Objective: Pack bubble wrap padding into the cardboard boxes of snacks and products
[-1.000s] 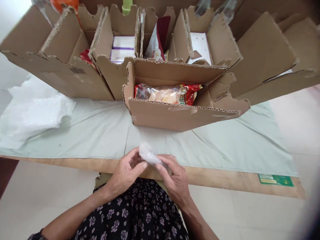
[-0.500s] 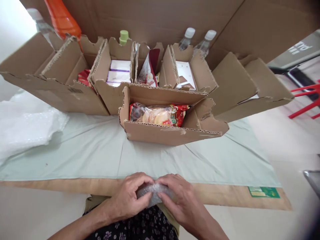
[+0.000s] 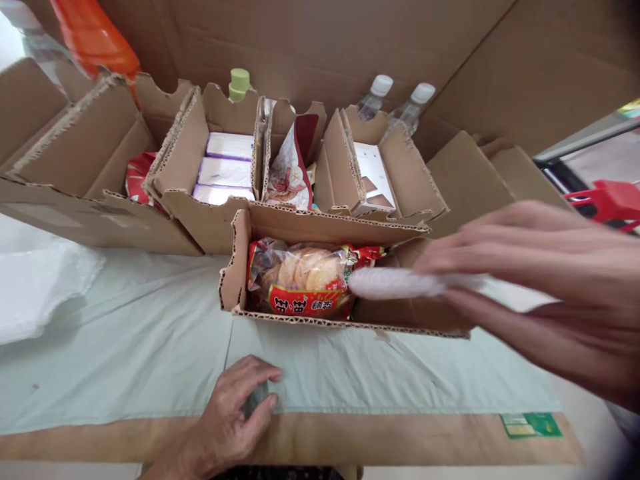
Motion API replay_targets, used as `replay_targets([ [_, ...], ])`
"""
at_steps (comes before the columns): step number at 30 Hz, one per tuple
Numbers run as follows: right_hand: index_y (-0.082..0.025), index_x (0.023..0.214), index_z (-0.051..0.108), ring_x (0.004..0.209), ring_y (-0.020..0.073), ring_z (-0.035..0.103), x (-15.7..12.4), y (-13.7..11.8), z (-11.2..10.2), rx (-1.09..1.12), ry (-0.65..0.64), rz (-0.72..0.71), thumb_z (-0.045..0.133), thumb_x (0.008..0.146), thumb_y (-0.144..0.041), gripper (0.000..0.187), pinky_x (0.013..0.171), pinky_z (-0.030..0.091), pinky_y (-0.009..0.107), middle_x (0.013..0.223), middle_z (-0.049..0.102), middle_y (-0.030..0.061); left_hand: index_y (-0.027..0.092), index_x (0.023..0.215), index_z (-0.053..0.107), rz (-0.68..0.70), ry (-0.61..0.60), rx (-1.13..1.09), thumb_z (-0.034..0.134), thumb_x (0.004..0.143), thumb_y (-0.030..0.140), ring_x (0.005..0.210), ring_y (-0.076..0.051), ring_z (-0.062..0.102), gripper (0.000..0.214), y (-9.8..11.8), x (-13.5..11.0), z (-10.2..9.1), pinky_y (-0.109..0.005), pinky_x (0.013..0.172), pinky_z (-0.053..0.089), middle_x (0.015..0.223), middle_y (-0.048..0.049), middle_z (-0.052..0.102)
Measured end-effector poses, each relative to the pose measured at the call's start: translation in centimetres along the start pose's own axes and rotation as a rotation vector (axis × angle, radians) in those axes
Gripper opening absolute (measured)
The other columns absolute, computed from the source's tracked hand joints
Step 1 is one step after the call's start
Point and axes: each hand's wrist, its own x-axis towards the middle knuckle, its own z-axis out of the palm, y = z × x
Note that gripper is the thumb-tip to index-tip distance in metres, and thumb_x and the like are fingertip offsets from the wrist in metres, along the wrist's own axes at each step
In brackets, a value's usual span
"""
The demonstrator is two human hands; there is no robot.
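Note:
My right hand (image 3: 540, 280) reaches in over the right part of the front cardboard box (image 3: 310, 321), smeared by motion. Its fingers and thumb pinch a whitish rolled piece of bubble wrap (image 3: 395, 283), which points left over the box. Inside that box lies a clear and red bag of rice crackers (image 3: 305, 277), beside the roll's tip. My left hand (image 3: 237, 407) rests at the near edge of the cloth, fingers curled but thumb and forefinger apart, with nothing seen between them.
Behind stands a row of cardboard compartments holding white-and-purple packs (image 3: 225, 172), a maroon-and-white pouch (image 3: 293, 173) and a white box (image 3: 373, 177). Bottles with white caps (image 3: 383, 85) and an orange bottle (image 3: 95, 40) rise behind. A heap of bubble wrap (image 3: 40, 287) lies left on the green cloth (image 3: 165, 360).
Both hands were together on the bubble wrap at the table's edge. The right hand has carried it up and right over the front box; the left has let go. The view has shifted.

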Motion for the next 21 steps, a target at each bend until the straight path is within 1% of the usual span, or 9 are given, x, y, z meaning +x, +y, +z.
replay_targets([
  [2,-0.031,0.086,0.077,0.076,0.0214,0.062,2.9,0.2,0.7,-0.103,-0.106,-0.132,0.052,0.105,-0.049,0.037,0.068,0.049,0.037,0.082,0.071,0.0036,0.021,0.118,0.066,0.008,0.006,0.005,0.057,0.092,0.011,0.080,-0.019,0.074,0.029,0.1,0.3,0.0,-0.029,0.072,0.061,0.089,-0.0074,0.077],
  [4,-0.028,0.075,0.074,0.067,0.0200,0.057,4.4,0.4,1.8,-0.164,-0.224,-0.203,0.048,0.106,-0.046,0.044,0.062,0.045,0.037,0.073,0.067,0.0040,0.022,0.117,0.066,-0.002,0.006,0.013,0.057,0.091,0.010,0.079,-0.020,0.075,0.030,0.2,0.4,-0.2,-0.029,0.071,0.062,0.088,-0.0073,0.078],
  [6,-0.026,0.071,0.070,0.060,0.0177,0.053,4.8,0.9,3.0,-0.198,-0.311,-0.214,0.050,0.104,-0.039,0.041,0.057,0.040,0.035,0.072,0.065,0.0036,0.023,0.116,0.068,-0.019,0.012,0.051,0.059,0.089,0.011,0.079,-0.021,0.077,0.031,0.1,0.3,-0.3,-0.029,0.070,0.063,0.089,-0.0068,0.080],
  [8,-0.026,0.072,0.069,0.057,0.0160,0.052,4.4,1.4,4.0,-0.201,-0.414,-0.199,0.054,0.100,-0.034,0.033,0.053,0.035,0.033,0.073,0.066,0.0031,0.026,0.115,0.070,-0.046,0.022,0.113,0.063,0.088,0.013,0.076,-0.021,0.079,0.031,-0.2,-0.3,-0.2,-0.029,0.068,0.064,0.090,-0.0051,0.082],
  [10,-0.026,0.073,0.069,0.054,0.0152,0.052,3.9,1.9,5.0,-0.182,-0.486,-0.150,0.055,0.096,-0.029,0.027,0.051,0.032,0.033,0.071,0.066,0.0026,0.028,0.109,0.074,-0.080,0.038,0.151,0.064,0.088,0.015,0.067,-0.021,0.078,0.026,-0.5,-1.3,0.0,-0.029,0.062,0.063,0.081,-0.0022,0.082],
  [13,-0.026,0.070,0.067,0.049,0.0153,0.050,3.5,2.7,6.5,-0.123,-0.489,-0.083,0.053,0.094,-0.026,0.027,0.050,0.030,0.034,0.063,0.065,0.0020,0.030,0.098,0.077,-0.151,0.032,0.153,0.061,0.091,0.020,0.053,-0.019,0.070,0.020,-0.8,-2.3,0.3,-0.030,0.056,0.061,0.072,-0.0011,0.078],
  [16,-0.026,0.072,0.068,0.049,0.0155,0.052,3.8,3.0,7.4,-0.072,-0.500,-0.052,0.054,0.094,-0.026,0.026,0.050,0.033,0.033,0.064,0.067,0.0013,0.029,0.097,0.075,-0.152,0.017,0.139,0.061,0.091,0.020,0.049,-0.017,0.067,0.018,-0.5,-1.9,0.2,-0.027,0.049,0.056,0.073,-0.0014,0.078],
  [19,-0.026,0.077,0.073,0.051,0.0152,0.056,4.1,2.7,6.9,-0.013,-0.536,-0.035,0.059,0.094,-0.032,0.023,0.052,0.039,0.031,0.067,0.070,0.0007,0.028,0.096,0.072,-0.091,0.040,0.141,0.064,0.088,0.016,0.048,-0.016,0.067,0.016,0.0,-0.6,-0.1,-0.024,0.046,0.053,0.067,0.0006,0.076],
  [21,-0.026,0.087,0.078,0.060,0.0163,0.063,3.4,2.4,5.6,0.059,-0.470,0.020,0.065,0.093,-0.041,0.021,0.057,0.047,0.032,0.078,0.076,0.0015,0.027,0.102,0.071,-0.058,0.049,0.124,0.064,0.087,0.014,0.058,-0.018,0.072,0.021,0.3,0.0,-0.3,-0.026,0.054,0.059,0.075,-0.0013,0.079],
])
